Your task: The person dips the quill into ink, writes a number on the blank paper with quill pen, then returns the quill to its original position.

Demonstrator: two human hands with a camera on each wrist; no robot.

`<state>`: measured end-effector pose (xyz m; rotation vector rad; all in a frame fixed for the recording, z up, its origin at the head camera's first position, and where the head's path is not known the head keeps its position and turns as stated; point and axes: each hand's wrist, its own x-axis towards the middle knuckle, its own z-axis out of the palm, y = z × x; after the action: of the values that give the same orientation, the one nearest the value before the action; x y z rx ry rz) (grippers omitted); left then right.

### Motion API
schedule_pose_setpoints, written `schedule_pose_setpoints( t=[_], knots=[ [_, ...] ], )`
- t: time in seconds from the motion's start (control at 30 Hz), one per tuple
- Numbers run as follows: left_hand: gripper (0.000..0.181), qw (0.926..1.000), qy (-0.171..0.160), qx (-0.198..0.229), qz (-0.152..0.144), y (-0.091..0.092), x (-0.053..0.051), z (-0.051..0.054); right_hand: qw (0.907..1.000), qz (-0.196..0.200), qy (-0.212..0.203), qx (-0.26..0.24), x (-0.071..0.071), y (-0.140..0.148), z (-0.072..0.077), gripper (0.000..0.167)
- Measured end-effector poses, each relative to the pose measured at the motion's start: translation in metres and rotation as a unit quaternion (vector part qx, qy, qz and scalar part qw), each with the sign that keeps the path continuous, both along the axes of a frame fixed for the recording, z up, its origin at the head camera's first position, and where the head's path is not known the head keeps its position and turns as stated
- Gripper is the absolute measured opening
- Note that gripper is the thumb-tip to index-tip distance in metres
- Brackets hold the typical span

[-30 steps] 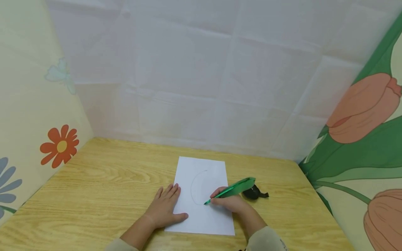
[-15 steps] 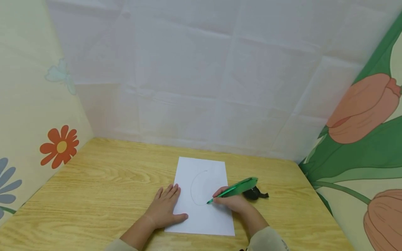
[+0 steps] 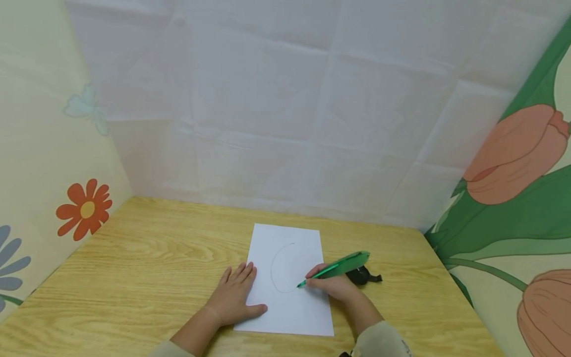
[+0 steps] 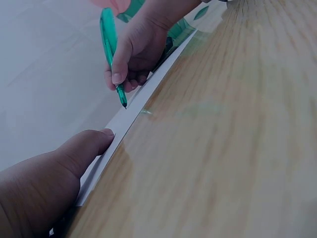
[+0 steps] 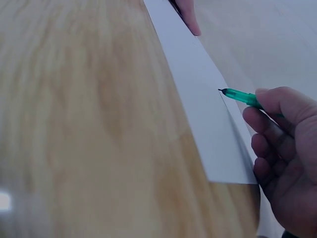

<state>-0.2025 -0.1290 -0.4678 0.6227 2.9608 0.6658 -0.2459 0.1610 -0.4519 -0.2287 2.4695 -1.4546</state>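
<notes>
A white sheet of paper (image 3: pixel 290 317) lies on the wooden table, bearing a thin curved line like a letter C. My left hand (image 3: pixel 234 296) rests flat on its left edge, fingers straight and thumb spread. Between thumb and fingers, my right hand (image 3: pixel 333 286) pinches a green pen (image 3: pixel 350 263) with a broad leaf-like or feather-like upper part. The pen leans right, its dark tip at the lower end of the curve. In the right wrist view the pen's clear green barrel (image 5: pixel 241 96) shows, the other fingers curled below it.
Just behind the right hand sits a black rounded object (image 3: pixel 361 275) with a short tail, partly hidden by the pen. A white cloth (image 3: pixel 267 124) hangs behind the wooden table (image 3: pixel 156 258). Flower-printed panels (image 3: pixel 499 178) stand at both sides.
My right hand and the pen have shifted slightly right and up the paper, and the drawn curve has grown longer at its lower end. The left hand has stayed in place.
</notes>
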Motion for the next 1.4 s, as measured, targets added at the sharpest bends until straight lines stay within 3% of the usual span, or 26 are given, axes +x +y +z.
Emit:
schedule_pose_setpoints(
  t=[1.4],
  knots=[
    [0.102, 1.0, 0.002, 0.002, 0.002, -0.0002, -0.0008, -0.0019, 0.9989, -0.047, 0.004, 0.005, -0.0097, 0.0023, -0.0002, 0.021]
  ],
)
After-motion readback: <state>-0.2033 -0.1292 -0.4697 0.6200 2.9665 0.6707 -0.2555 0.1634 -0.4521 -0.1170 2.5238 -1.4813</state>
